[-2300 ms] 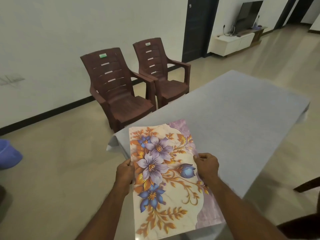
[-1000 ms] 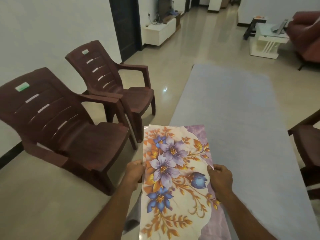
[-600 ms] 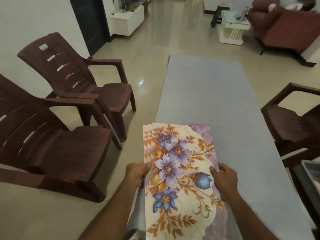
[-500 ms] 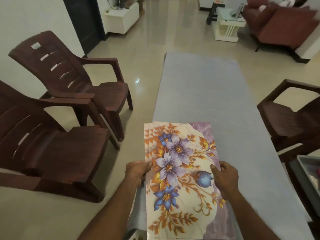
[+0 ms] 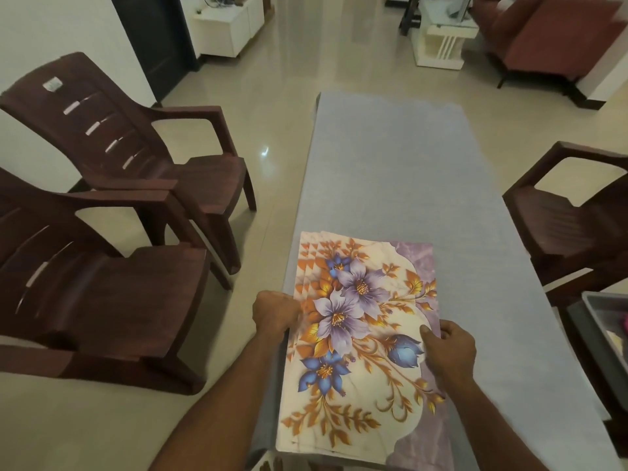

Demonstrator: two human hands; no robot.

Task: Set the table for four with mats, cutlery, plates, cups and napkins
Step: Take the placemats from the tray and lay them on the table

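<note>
At lower centre, I grip a fanned stack of floral mats (image 5: 360, 334) by both long edges, left hand (image 5: 277, 312) and right hand (image 5: 448, 351) pinching them, low over the grey table (image 5: 407, 171) to deal out singly.

No readable text, brand, no. or sign anywhere in the head view. One small pale sticker (image 5: 52, 85) sits on the backrest of the far brown chair (image 5: 142, 154), upper left of the frame, but its print is too small and blurred to read. The floral mats (image 5: 360, 338) at centre-bottom carry only a flower pattern, no letters.
</note>
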